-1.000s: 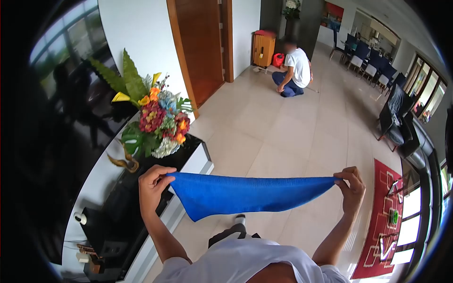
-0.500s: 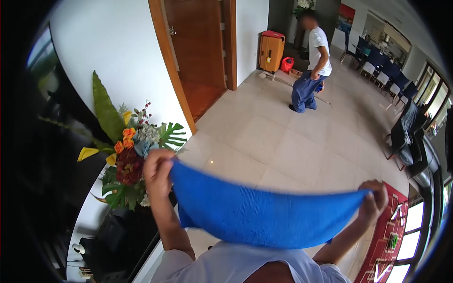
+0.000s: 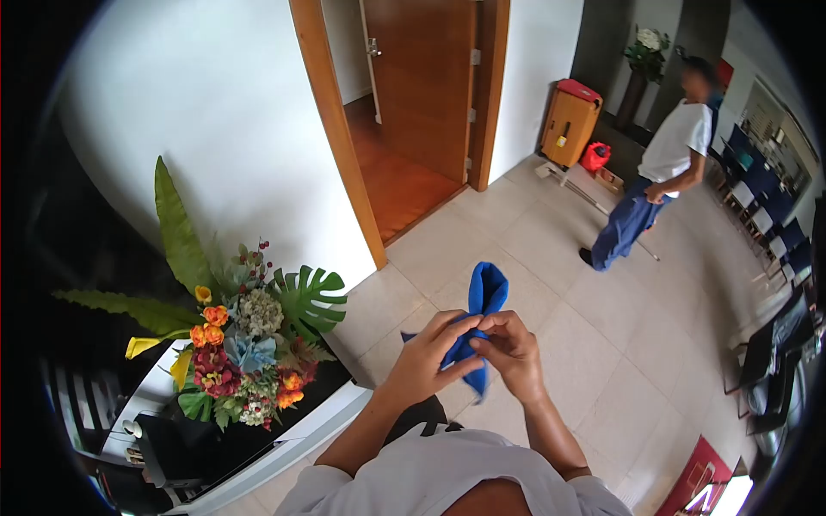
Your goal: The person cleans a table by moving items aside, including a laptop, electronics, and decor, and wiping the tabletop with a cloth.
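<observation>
A blue cloth (image 3: 488, 291) is bunched between my two hands in front of my chest. Its looped upper part stands up above my fingers, and loose ends hang out below and to the left. My left hand (image 3: 428, 354) grips the cloth from the left side. From the right, my right hand (image 3: 512, 351) pinches it, with its fingertips touching those of my left hand. The middle of the cloth is hidden by my fingers.
A flower arrangement (image 3: 249, 353) stands on a black-topped cabinet (image 3: 323, 400) at the left. Ahead is a wooden door (image 3: 422, 95). An orange suitcase (image 3: 568, 129), a red bag (image 3: 595, 156) and a standing person (image 3: 675, 150) are farther right, near a pole (image 3: 589, 202) on the floor.
My hands have come together from wide apart, and the stretched cloth is now bunched between them. The other person has risen from a crouch and stands upright. The view has turned left.
</observation>
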